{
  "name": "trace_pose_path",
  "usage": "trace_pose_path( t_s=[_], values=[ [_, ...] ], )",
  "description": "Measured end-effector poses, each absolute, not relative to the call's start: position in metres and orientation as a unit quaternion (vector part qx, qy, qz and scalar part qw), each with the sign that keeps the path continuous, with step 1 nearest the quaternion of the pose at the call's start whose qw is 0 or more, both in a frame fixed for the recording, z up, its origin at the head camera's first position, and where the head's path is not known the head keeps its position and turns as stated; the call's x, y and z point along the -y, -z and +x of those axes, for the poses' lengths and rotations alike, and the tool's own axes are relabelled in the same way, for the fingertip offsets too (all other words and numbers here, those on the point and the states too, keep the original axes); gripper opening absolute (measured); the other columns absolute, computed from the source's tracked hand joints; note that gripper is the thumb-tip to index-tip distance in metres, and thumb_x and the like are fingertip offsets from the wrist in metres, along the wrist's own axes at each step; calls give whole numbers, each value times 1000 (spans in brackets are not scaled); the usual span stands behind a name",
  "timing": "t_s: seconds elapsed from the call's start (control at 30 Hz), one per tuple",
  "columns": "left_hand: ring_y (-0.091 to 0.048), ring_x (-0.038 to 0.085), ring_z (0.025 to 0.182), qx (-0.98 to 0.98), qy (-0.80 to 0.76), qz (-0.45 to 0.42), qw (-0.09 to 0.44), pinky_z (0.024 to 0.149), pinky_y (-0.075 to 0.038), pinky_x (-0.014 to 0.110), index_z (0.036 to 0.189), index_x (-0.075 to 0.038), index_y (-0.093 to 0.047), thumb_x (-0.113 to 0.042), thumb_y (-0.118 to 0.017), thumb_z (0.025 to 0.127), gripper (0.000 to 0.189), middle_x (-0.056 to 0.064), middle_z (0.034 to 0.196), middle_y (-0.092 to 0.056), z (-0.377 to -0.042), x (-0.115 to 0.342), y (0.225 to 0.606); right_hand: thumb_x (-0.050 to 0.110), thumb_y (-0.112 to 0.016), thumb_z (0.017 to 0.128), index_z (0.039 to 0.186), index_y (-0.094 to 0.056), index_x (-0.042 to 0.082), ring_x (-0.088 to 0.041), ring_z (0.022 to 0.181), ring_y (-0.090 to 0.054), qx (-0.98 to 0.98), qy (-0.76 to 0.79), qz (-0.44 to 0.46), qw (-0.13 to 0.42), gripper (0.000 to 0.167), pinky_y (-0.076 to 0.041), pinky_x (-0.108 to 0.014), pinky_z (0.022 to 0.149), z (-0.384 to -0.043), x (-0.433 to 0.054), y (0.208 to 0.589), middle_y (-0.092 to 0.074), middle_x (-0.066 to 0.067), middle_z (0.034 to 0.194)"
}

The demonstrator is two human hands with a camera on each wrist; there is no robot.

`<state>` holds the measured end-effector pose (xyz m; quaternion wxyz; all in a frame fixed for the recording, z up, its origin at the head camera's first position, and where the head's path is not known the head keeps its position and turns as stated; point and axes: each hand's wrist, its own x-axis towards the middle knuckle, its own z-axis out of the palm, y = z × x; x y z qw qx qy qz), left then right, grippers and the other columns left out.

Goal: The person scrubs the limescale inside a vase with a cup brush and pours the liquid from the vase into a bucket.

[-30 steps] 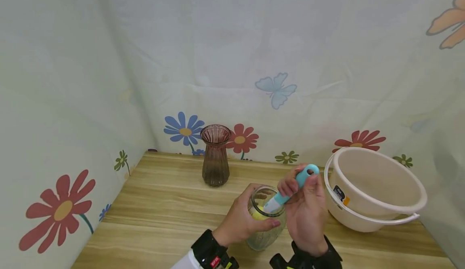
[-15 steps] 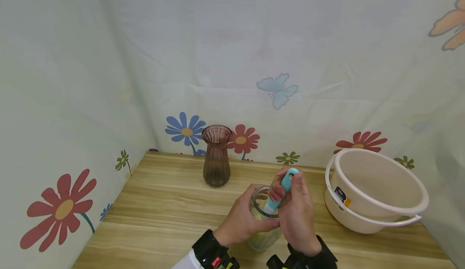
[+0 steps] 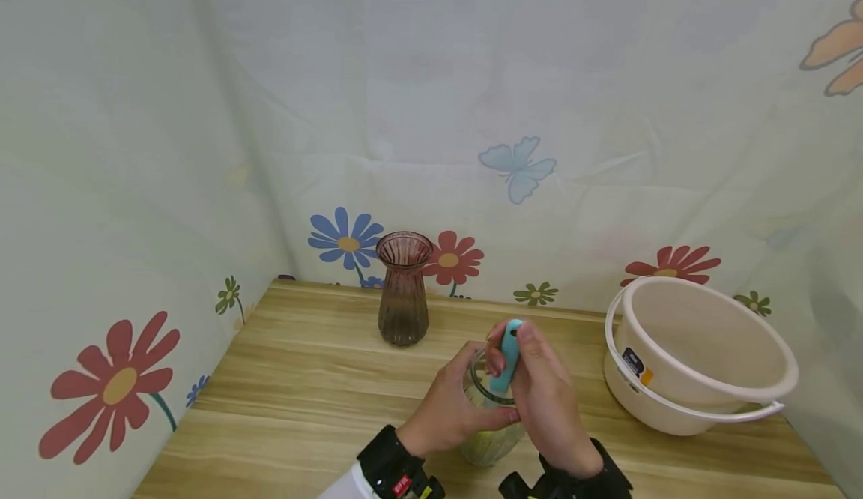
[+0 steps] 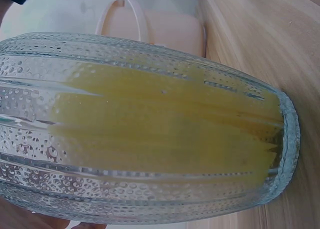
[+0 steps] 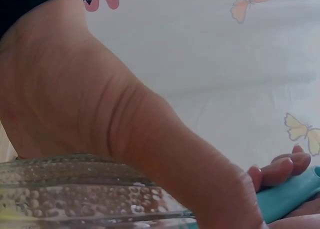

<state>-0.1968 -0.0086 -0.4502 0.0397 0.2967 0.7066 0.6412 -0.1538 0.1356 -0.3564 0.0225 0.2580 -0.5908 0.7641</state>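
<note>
On the wooden table a ribbed clear glass jar (image 3: 488, 443) stands upright, and my left hand (image 3: 445, 409) grips it near the top. My right hand (image 3: 549, 413) holds the turquoise handle (image 3: 507, 357) of a sponge bottle brush at the jar's mouth. The brush's yellow sponge head (image 4: 165, 119) shows through the glass in the left wrist view, deep inside and reaching close to the jar's base. Water drops dot the glass. From the right wrist, the thumb lies along the handle's near side, and part of the handle is hidden by the hand.
A brownish-pink fluted glass vase (image 3: 403, 297) stands behind and left of the jar. To the right sits a cream bucket (image 3: 708, 386) with its bail handle lowered. A floral curtain (image 3: 404, 94) hangs along the table's back and sides.
My right hand has moved left and lower, bringing the brush handle more upright and the sponge deeper into the jar. My left hand keeps its grip on the jar.
</note>
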Motion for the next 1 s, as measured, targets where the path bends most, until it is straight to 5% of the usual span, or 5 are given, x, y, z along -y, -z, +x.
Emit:
trace_pose_path(
  t_s=[0.1, 0.33, 0.6, 0.77, 1.0],
  values=[
    [-53, 11, 134, -714, -635, 293, 36, 118, -38, 42, 141, -37, -48, -43, -84, 85, 67, -11, 141, -59, -196, 9, 450, 26, -19, 116, 111, -53, 9, -21, 80, -39, 588, -762, 271, 12, 39, -35, -37, 75, -154, -136, 356, -41, 0, 87],
    [-58, 13, 128, -703, -645, 299, 33, 109, -47, 33, 140, -35, -49, -32, -86, 84, 67, -8, 139, -61, -196, 8, 449, 27, -20, 116, 110, -54, 11, -21, 77, -36, 580, -766, 275, 2, 38, -28, -40, 75, -155, -137, 356, -41, 2, 85],
    [-59, 12, 123, -713, -640, 282, 54, 105, -50, 32, 141, -35, -47, -46, -84, 84, 69, -9, 137, -61, -196, 8, 447, 25, -25, 116, 118, -53, 12, -14, 80, -42, 547, -794, 263, 34, 31, -34, -31, 73, -158, -140, 358, -46, 5, 89],
    [-62, 13, 117, -707, -646, 282, 63, 98, -55, 30, 141, -34, -47, -47, -83, 84, 68, -8, 134, -61, -196, 8, 447, 4, -33, 112, 121, -51, 9, -15, 83, -44, 506, -810, 291, 63, 21, -35, -31, 73, -158, -142, 357, -51, 4, 94],
    [-64, 13, 114, -694, -658, 285, 65, 93, -57, 29, 141, -33, -48, -43, -85, 84, 68, -6, 131, -62, -195, 7, 447, -5, -28, 110, 127, -53, 3, -16, 87, -51, 423, -836, 330, 114, 31, -41, -30, 79, -160, -146, 354, -58, 0, 97]
  ],
)
